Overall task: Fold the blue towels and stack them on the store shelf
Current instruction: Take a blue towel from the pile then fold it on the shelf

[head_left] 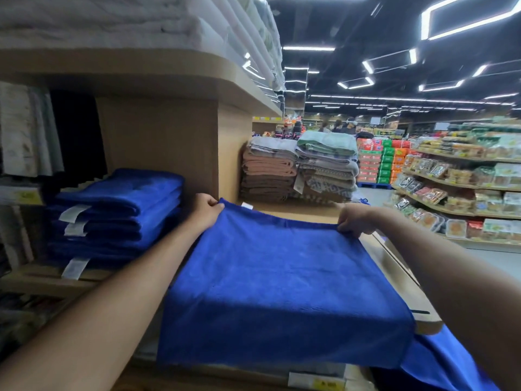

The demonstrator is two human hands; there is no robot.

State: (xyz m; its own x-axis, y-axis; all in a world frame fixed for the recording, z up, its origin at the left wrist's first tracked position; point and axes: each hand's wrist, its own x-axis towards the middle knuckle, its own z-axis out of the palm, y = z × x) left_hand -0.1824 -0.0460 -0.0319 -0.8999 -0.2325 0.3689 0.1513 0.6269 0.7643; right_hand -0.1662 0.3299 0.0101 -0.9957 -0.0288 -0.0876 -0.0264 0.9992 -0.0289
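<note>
A blue towel (282,283) lies spread over the wooden shelf top (394,266) in front of me, its near edge hanging over the front. My left hand (207,211) pinches its far left corner. My right hand (353,220) pinches its far right corner. Both corners are lifted slightly off the wood. A white tag (247,205) shows at the far edge. To the left, a stack of folded blue towels (118,213) with white labels sits in a shelf bay. More blue cloth (439,362) hangs at the lower right.
A wooden divider (163,148) separates the bay from the shelf top. Stacks of brown, grey and green towels (298,167) stand further back. White linens (141,21) fill the upper shelf. Packaged food shelves (465,187) line the aisle on the right; people stand far off.
</note>
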